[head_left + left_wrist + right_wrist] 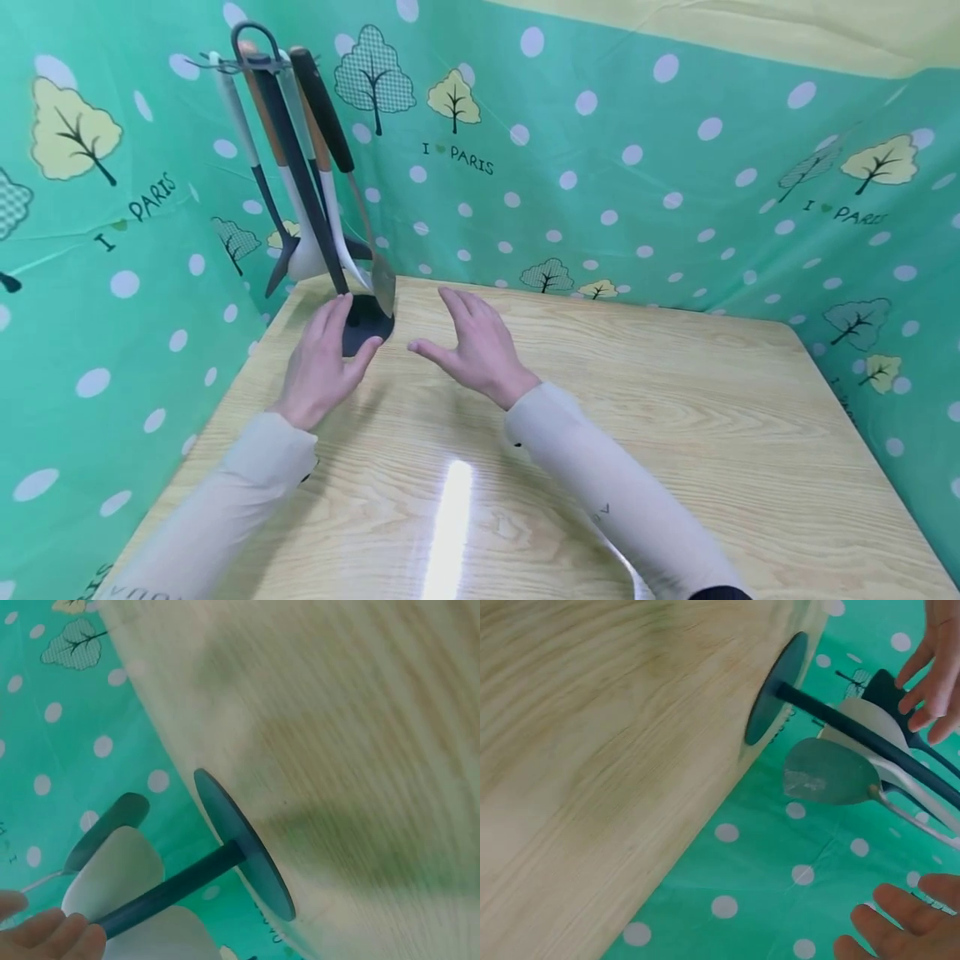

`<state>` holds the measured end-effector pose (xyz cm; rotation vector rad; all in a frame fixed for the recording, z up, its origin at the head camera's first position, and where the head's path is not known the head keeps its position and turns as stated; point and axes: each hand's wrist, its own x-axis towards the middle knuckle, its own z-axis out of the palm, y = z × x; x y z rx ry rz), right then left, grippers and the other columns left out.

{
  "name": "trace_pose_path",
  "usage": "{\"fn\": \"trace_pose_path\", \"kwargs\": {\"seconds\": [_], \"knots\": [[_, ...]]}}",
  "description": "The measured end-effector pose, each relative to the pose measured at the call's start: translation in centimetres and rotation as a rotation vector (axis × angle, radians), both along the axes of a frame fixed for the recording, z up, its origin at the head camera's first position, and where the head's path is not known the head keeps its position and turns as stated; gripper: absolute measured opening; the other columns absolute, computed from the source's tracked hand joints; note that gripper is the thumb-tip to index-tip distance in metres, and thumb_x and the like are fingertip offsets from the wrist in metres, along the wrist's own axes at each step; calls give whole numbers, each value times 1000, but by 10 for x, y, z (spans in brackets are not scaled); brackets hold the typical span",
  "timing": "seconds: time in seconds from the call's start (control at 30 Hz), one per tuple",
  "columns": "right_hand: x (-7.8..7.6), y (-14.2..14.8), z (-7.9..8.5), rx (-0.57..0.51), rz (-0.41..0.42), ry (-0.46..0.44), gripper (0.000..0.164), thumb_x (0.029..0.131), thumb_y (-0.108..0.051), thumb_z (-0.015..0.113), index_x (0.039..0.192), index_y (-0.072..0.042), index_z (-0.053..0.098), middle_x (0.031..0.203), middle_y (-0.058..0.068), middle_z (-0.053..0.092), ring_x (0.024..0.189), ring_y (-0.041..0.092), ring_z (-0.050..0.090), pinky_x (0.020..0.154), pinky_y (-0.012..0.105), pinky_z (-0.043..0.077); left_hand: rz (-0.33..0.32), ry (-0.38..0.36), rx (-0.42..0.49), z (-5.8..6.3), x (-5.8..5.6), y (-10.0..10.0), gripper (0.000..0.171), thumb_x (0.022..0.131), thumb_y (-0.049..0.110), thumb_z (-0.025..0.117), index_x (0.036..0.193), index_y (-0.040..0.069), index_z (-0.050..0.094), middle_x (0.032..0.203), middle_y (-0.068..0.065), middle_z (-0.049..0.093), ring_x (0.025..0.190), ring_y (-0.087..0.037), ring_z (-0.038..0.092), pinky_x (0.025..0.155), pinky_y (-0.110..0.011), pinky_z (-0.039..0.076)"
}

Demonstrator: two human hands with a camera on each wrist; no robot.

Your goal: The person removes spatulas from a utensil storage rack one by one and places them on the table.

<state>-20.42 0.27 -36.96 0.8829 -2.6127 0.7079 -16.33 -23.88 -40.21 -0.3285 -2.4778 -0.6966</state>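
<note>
A black utensil stand [366, 335] stands at the table's far left corner, its pole rising from a round base to a ring of hooks. From it hang several utensils, among them a metal turner [383, 285] with a black handle, a white ladle-like utensil [303, 255] and a dark one with a grey handle [237, 117]. My left hand [318, 365] reaches beside the base, fingers extended and thumb spread, overlapping the base in the head view. To the stand's right, my right hand [480, 346] hovers apart from it with fingers straight. Neither hand holds anything.
The light wooden table [675, 400] extends to the right and toward me. A green patterned cloth [630, 225] hangs behind it and along both sides. Part of a white object [637, 587] shows at the bottom beside my right sleeve, mostly hidden.
</note>
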Motion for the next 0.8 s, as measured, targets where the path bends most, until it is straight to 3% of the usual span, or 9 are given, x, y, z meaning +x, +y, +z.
{"fn": "trace_pose_path", "kwargs": {"seconds": [0.2,0.4,0.8], "knots": [[-5,-17,4,-118,32,-17,75,89,-56,57,144,-8,38,140,10,47,128,24,45,103,40,41,37,-4,121,0,-9,-3,62,89,17,69,140,-3,40,138,-26,41,122,-42,44,98,-56,41],[-19,-34,0,-219,16,-95,67,93,-49,57,144,-10,39,135,6,52,124,18,48,101,35,43,66,56,298,-2,-24,-5,53,86,8,71,131,-8,48,121,-28,51,107,-41,54,90,-50,49],[-39,-59,10,-263,15,-189,58,96,-44,53,142,-8,43,134,7,52,122,17,50,101,31,43,169,0,500,-3,-46,-5,46,88,8,68,129,-6,51,119,-26,52,107,-39,57,93,-45,49]]}}
